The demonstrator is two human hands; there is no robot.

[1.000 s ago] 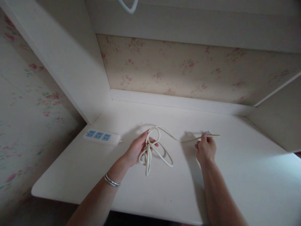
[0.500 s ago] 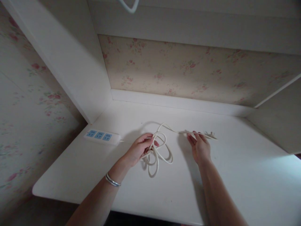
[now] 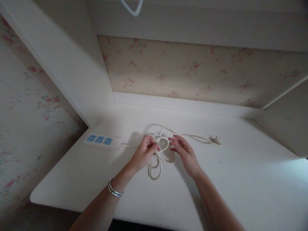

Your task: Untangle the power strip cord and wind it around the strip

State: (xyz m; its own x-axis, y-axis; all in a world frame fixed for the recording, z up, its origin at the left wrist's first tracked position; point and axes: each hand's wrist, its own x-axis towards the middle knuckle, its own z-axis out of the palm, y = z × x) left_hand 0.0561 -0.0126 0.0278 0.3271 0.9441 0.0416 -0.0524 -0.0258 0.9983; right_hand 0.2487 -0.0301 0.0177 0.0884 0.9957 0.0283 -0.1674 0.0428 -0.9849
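A loosely looped white power cord [image 3: 160, 158] hangs from my left hand [image 3: 143, 153], whose thumb and fingers pinch it near the crossing of the loops. Just right of those loops is my right hand [image 3: 185, 154], fingers apart and curved, holding nothing; whether a fingertip touches the cord I cannot tell. From the bundle the cord runs right to its plug [image 3: 214, 140], which lies on the desk with its prongs up. At the left, a white power strip [image 3: 103, 141] with blue sockets lies flat, and its cord leads toward my left hand.
The white desk [image 3: 243, 173] has a rounded front left corner. Behind it stands a low ledge under flowered wallpaper [image 3: 178, 73]. A white upright panel [image 3: 79, 70] rises at the left, a shelf front [image 3: 192, 25] hangs above, and a light-coloured hook shape [image 3: 134, 11] shows at the top.
My right hand has let go of the cord near the plug and moved left to the loops. The plug now rests on the desk. My left hand still pinches the cord.
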